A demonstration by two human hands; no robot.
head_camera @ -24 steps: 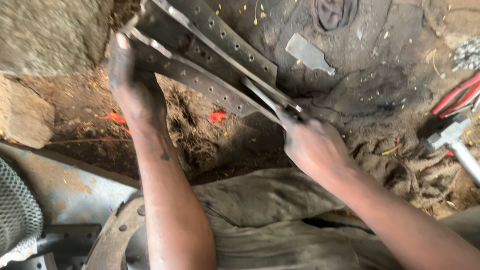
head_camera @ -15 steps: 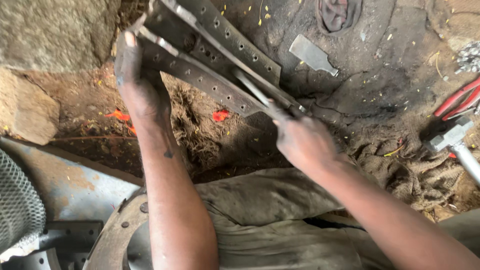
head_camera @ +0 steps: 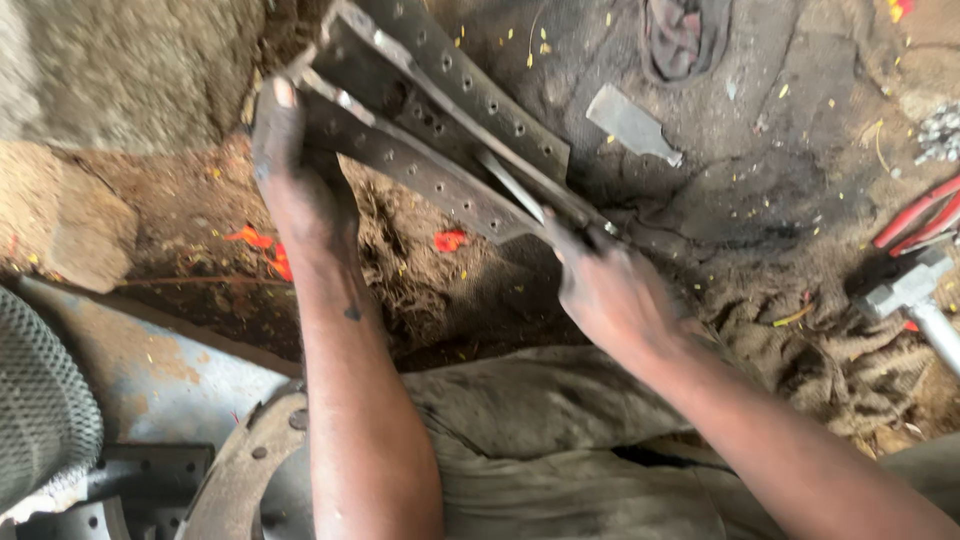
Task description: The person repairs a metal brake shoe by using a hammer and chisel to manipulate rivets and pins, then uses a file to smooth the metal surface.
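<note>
On dirt ground, left hand (head_camera: 300,190) gripping brake shoe (head_camera: 430,150) edge

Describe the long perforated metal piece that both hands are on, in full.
The perforated metal piece is dark, grimy and rust-stained, built of curved strips dotted with rows of small round holes and joined by a raised central rib. It lies tilted, running from upper left down to lower right above the dirt ground. The left hand grips its left end; the right hand presses a thin metal tool against its rib.
</note>
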